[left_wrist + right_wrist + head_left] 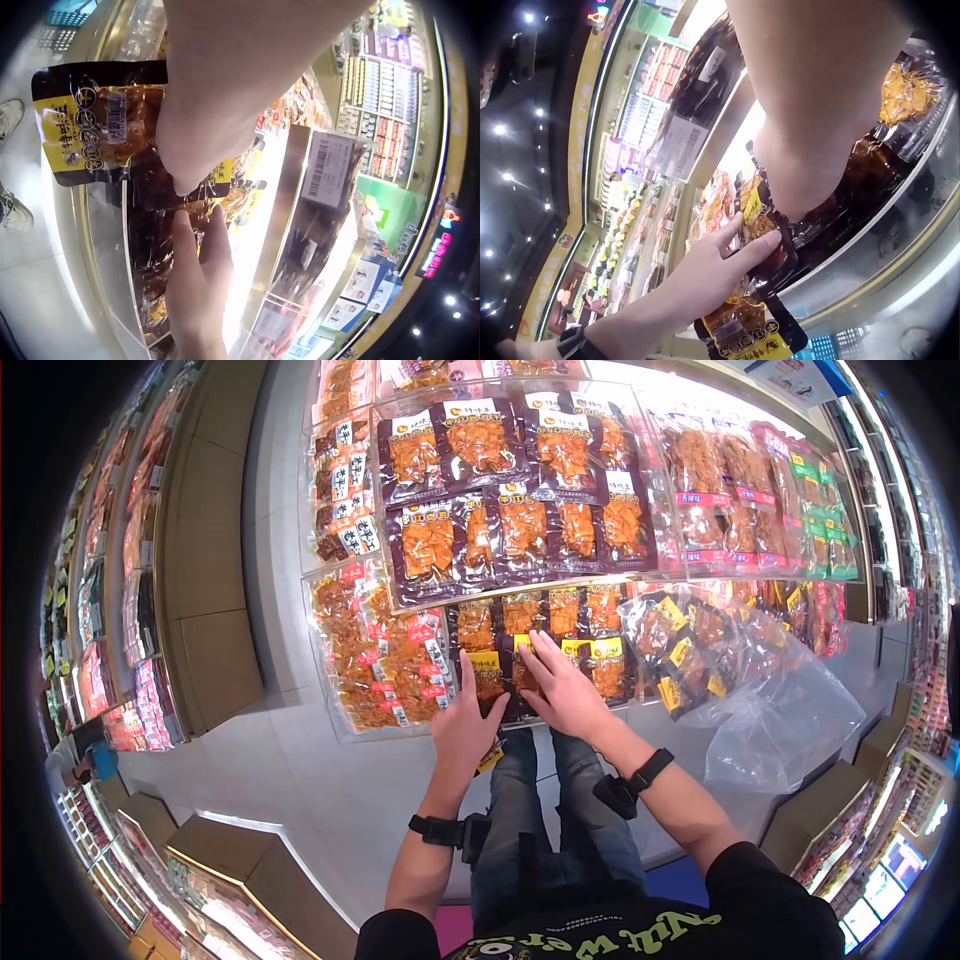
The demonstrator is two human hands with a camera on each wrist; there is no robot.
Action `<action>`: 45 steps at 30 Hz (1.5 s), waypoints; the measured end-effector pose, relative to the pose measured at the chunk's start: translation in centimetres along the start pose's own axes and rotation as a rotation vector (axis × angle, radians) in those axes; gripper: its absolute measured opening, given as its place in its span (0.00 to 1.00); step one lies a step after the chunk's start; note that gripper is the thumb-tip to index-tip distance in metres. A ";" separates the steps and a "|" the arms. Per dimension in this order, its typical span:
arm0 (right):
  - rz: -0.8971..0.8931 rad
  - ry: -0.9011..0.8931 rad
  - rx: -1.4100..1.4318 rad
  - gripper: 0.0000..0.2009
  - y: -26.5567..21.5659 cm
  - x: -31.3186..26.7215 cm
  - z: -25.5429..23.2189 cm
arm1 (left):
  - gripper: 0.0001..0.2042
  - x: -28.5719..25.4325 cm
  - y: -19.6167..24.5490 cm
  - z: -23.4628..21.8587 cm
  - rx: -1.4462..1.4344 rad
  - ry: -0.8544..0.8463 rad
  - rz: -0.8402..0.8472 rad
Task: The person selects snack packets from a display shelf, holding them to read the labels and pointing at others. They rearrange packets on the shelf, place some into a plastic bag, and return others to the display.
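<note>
My left hand [465, 730] is at the front of a lower bin of dark snack packs with yellow labels [485, 670]. Index finger and thumb spread over a pack. Beneath the palm, one snack pack [742, 330] sticks out past the bin's front edge; the other fingers, mostly hidden, curl in at it. The left wrist view shows that pack's yellow label [64, 135] beside the hand. My right hand [565, 695] reaches into the same bin from the right, its fairly straight fingers resting on a neighbouring pack [524, 675], thumb nearer the front.
A raised clear tray of purple-black packs [520, 520] stands behind. Red-and-white packs [380, 650] fill the bin to the left. On the right, a clear plastic bag [780, 710] lies over the bin's edge, with yellow-labelled packs [675, 650] in or under it. Brown shelving [210, 610] lines the left.
</note>
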State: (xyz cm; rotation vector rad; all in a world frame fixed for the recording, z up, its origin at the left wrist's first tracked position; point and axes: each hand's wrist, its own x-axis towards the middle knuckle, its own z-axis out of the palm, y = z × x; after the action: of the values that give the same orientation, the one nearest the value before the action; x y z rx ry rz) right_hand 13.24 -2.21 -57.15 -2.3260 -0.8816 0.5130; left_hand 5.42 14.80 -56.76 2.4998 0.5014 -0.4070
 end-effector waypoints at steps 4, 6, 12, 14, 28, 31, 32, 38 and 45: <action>0.009 -0.014 0.083 0.39 -0.2 0.2 -0.5 | 0.40 0.1 0.1 0.1 0.032 0.024 0.004; 0.001 -0.029 0.096 0.40 -0.3 0.3 -0.9 | 0.39 0.1 0.4 -0.3 0.032 -0.033 -0.061; -0.035 -0.063 0.043 0.39 -0.1 0.2 -0.8 | 0.38 0.0 0.1 0.1 -0.011 0.014 -0.048; -0.083 -0.052 0.053 0.36 0.2 -0.1 -0.8 | 0.37 0.0 0.6 -0.3 -0.008 0.018 -0.042; -0.101 0.155 0.301 0.28 2.4 -1.0 0.0 | 0.34 0.4 1.0 -0.3 0.053 0.074 0.008; -0.138 0.092 0.233 0.29 1.5 -0.9 -0.7 | 0.35 0.5 1.0 0.0 0.075 0.120 0.029; -0.161 0.039 0.165 0.30 1.3 -1.0 -0.7 | 0.35 0.5 1.1 0.0 0.078 0.113 0.019; -0.177 0.073 0.039 0.26 1.3 -1.1 0.2 | 0.38 0.8 2.4 -2.0 0.029 0.028 -0.149; -0.204 0.125 0.015 0.24 0.9 -0.9 -0.3 | 0.39 0.8 1.2 -1.8 -0.010 -0.092 -0.270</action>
State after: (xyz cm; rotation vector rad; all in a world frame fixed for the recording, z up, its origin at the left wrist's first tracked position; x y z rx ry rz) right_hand 13.18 -3.52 -57.42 -2.1970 -1.0369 0.2846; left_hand 6.99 15.09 -55.10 2.3965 0.8046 -0.6179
